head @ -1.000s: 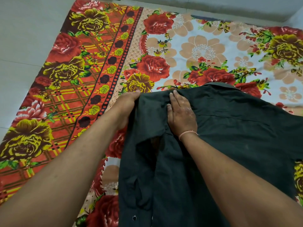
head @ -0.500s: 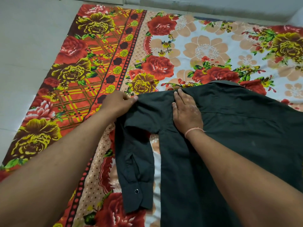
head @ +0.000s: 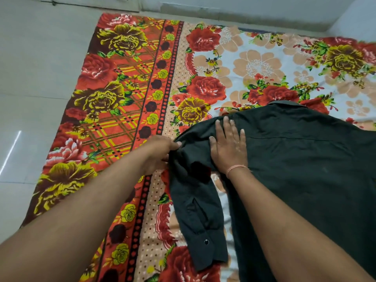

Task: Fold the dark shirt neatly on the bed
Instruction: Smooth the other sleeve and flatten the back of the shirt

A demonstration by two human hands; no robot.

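The dark shirt lies spread on the flowered bed sheet, its collar at the far edge and its body running off the right side. My left hand pinches the shirt's left shoulder edge where the sleeve starts. My right hand lies flat, fingers apart, pressing the shoulder area just right of it. The left sleeve hangs down toward me beside the body, its buttoned cuff nearest me.
The sheet's orange checked border with yellow and red roses runs along the left. Pale floor tiles lie beyond it on the left, and a light wall base runs along the far side.
The left hand has drawn the shoulder edge leftward and toward me, so the sleeve has separated from the body and lies alongside it. The right hand stays pressed on the shoulder.
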